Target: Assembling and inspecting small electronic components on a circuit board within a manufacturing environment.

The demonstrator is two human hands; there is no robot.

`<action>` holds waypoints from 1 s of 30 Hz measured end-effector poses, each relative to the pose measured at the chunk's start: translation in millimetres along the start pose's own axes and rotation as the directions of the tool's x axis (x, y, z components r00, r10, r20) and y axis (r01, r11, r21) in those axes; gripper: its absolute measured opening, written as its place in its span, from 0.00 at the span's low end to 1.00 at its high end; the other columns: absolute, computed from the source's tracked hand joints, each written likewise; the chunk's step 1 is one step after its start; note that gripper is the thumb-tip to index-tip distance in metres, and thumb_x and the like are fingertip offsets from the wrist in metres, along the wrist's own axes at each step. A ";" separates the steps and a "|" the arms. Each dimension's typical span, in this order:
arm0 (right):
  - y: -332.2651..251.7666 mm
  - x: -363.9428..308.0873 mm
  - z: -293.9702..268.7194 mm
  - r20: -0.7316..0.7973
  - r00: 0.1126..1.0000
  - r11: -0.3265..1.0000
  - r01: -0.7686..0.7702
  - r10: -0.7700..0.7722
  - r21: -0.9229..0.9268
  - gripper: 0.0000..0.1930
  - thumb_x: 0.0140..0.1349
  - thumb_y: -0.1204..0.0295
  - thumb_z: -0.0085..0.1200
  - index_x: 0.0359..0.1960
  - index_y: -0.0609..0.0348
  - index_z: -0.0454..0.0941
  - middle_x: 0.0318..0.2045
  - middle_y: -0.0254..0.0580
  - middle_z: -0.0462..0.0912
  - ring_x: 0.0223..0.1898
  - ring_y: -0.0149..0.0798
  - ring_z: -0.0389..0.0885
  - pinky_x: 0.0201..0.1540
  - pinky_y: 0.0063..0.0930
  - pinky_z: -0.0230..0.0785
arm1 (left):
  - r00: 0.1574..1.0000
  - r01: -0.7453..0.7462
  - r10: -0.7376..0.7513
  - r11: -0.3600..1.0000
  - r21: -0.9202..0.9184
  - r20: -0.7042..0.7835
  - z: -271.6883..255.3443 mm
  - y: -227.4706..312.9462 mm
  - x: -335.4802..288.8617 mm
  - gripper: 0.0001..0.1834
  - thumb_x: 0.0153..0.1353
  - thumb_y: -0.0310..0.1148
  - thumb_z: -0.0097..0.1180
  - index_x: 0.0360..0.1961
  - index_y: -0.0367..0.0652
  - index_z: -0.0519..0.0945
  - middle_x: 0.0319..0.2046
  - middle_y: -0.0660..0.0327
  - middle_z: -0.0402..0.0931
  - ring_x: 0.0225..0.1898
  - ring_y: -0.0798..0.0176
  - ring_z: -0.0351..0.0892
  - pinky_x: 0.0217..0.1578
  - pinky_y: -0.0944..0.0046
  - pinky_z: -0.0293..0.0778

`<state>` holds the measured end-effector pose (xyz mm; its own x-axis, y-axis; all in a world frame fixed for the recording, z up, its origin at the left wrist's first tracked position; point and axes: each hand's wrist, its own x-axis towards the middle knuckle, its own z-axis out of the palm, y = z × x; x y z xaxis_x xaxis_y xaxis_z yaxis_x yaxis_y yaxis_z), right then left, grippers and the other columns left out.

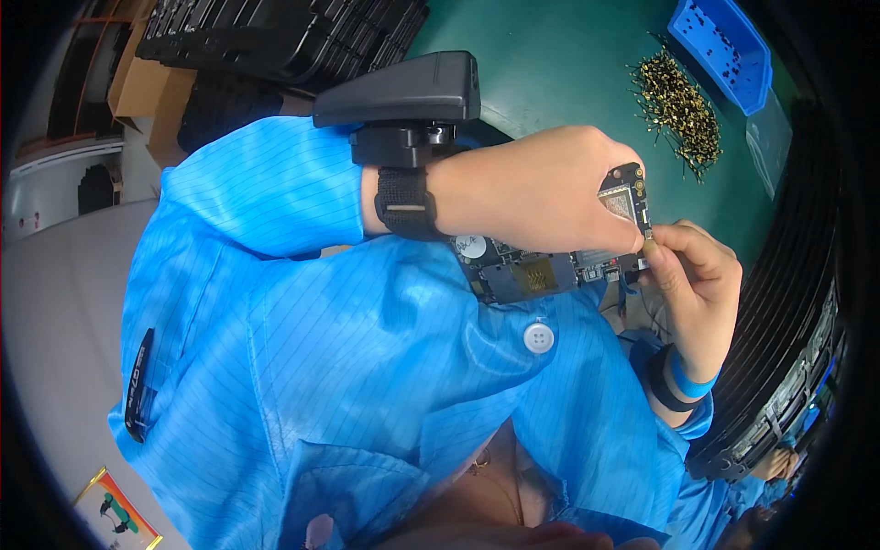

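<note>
My left hand (550, 183) is wrapped over a dark circuit board (500, 280), held close in front of my blue striped smock. The board carries metal shields, small connectors and a round white sticker (471, 247). Much of its middle is hidden under that hand. At the board's right edge, my right hand (701, 275) pinches thumb and forefinger together, right beside the left thumb. Whatever lies between those fingertips is too small to make out. A black device (399, 96) is strapped on my left wrist, and a blue band (689, 378) circles the right one.
On the green tabletop (550, 55) lies a pile of small black-and-gold leads (676, 110). Beyond it stands a blue bin (724, 55) with small dark pieces, near a clear bag (770, 147). Black trays are stacked at upper left (275, 37) and right (779, 321). Another person's hand (777, 463) shows at lower right.
</note>
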<state>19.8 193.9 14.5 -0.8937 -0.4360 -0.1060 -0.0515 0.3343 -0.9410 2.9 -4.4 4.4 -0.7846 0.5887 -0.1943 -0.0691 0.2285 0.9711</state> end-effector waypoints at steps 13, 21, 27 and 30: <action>1.3 1.2 0.8 0.003 1.000 1.000 0.005 -0.005 0.015 0.04 0.52 0.82 0.52 0.30 0.70 0.77 0.19 0.40 0.76 0.19 0.27 0.75 0.22 0.16 0.63 | 1.000 0.021 -0.020 0.999 -0.044 0.013 -0.4 -1.4 -0.2 0.09 0.49 0.30 0.57 0.28 0.36 0.72 0.18 0.66 0.71 0.22 0.78 0.65 0.22 0.73 0.63; -0.9 2.7 0.1 0.010 1.000 1.000 0.013 -0.013 -0.006 0.04 0.52 0.82 0.52 0.28 0.70 0.77 0.18 0.40 0.76 0.18 0.27 0.74 0.20 0.16 0.63 | 0.997 0.072 -0.071 0.995 -0.064 0.024 -0.6 1.9 -0.4 0.08 0.49 0.30 0.56 0.26 0.37 0.72 0.17 0.66 0.70 0.22 0.78 0.65 0.21 0.73 0.62; 0.2 2.0 1.1 0.015 1.000 1.000 0.018 -0.018 0.002 0.03 0.51 0.82 0.52 0.28 0.70 0.77 0.17 0.40 0.75 0.18 0.28 0.75 0.20 0.16 0.63 | 0.994 0.105 -0.102 0.991 -0.087 0.040 -0.7 2.2 -0.9 0.08 0.49 0.30 0.56 0.26 0.36 0.73 0.18 0.66 0.71 0.22 0.77 0.66 0.21 0.73 0.63; 0.6 2.4 0.3 0.032 0.999 0.999 0.010 -0.009 -0.038 0.03 0.51 0.82 0.52 0.28 0.70 0.77 0.17 0.40 0.75 0.18 0.28 0.75 0.20 0.16 0.62 | 0.989 0.138 -0.132 0.985 -0.103 0.067 -1.8 0.7 -0.2 0.08 0.49 0.30 0.56 0.27 0.36 0.74 0.19 0.65 0.73 0.23 0.76 0.69 0.23 0.73 0.65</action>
<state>17.8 192.8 13.6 -0.8783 -0.4657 -0.1083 -0.0773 0.3618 -0.9290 1.9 -5.8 5.3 -0.7256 0.6042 -0.3293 -0.2400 0.2263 0.9440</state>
